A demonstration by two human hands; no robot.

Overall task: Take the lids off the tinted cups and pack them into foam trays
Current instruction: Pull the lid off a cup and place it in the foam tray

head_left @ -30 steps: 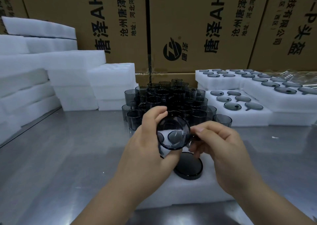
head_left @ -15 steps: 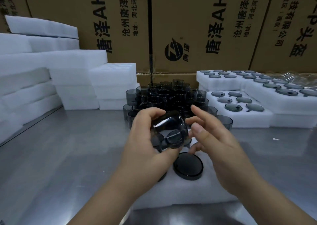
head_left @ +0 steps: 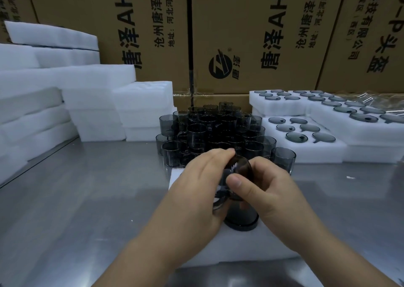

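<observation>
Smoke-tinted clear plastic cup (head_left: 240, 168), cylindrical and glossy, is held just above the white foam tray (head_left: 251, 247). Left hand (head_left: 196, 194) wraps its side with fingers curled. Right hand (head_left: 275, 194) pinches it, thumb on the wall. One dark round glossy piece (head_left: 240, 223) sits in the tray beneath. Behind stands a dense cluster of tinted cups (head_left: 214, 129), too many to count. To the right, a second white foam tray (head_left: 306, 153) holds six tinted disc lids.

1. Left hand (head_left: 196, 190) wraps one tinted cup (head_left: 242, 166); right hand (head_left: 273, 194) pinches it too.
2. Both hover over a white foam tray (head_left: 251, 247) on the steel table (head_left: 87, 199).
3. More cups (head_left: 214, 129) crowd just behind.
</observation>
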